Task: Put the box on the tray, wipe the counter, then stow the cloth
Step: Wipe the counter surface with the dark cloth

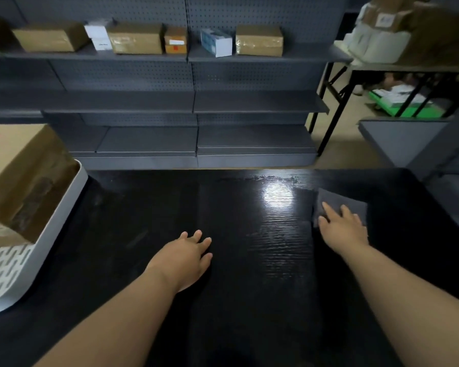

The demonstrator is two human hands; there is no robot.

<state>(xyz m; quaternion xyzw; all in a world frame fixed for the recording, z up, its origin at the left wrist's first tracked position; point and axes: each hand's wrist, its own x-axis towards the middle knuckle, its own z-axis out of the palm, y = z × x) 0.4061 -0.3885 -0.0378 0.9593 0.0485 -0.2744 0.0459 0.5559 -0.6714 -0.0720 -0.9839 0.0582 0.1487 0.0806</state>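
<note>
Right hand [342,226] is pressing flat, fingers spread, on the cloth [351,205] on the counter [249,260]; left hand [183,256] is resting open, holding nothing. Box [19,176] is sitting in the tray [51,237].

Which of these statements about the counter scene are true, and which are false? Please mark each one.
1. The cardboard box sits in the white tray. True.
2. The right hand presses flat on the grey cloth. True.
3. The left hand holds the cloth. False: it rests open on the bare black counter, apart from the cloth.
4. The tray stands at the right of the counter. False: it is at the left edge.
5. The cloth lies near the counter's far right part. True.
</note>
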